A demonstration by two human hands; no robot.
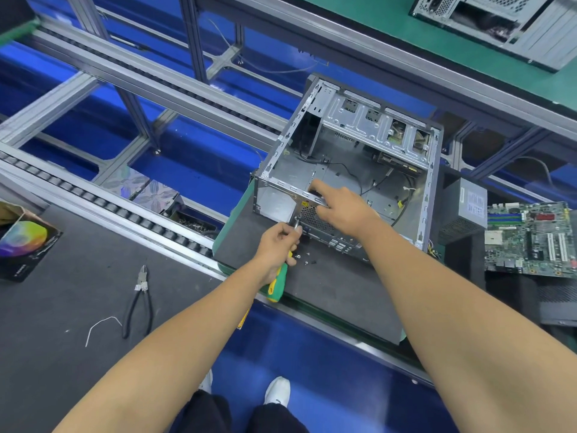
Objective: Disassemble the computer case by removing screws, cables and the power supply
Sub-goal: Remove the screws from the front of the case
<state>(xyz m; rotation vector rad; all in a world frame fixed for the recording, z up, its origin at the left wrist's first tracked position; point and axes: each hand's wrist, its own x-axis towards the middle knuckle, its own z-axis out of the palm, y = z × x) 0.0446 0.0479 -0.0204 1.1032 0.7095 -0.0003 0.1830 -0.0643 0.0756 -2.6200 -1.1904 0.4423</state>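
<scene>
An open grey computer case [374, 129] lies on a dark foam mat [337, 285], its inside holding loose black cables [352, 175]. My left hand [279, 245] grips a green and yellow screwdriver [278, 284], its tip at the case's rear panel. My right hand [340, 206] rests on the case's top rear rail, index finger stretched forward, the other fingers curled over the edge. A few loose screws [304, 259] lie on the mat beside the screwdriver. A removed power supply [465, 210] and a motherboard [530, 239] sit to the right of the case.
Black-handled cutters [140, 301] and a white cable tie [100, 326] lie on the dark bench at left, near a colourful box [23, 242]. A roller conveyor rail [93, 201] runs behind. Another case [499, 23] stands on the far green table.
</scene>
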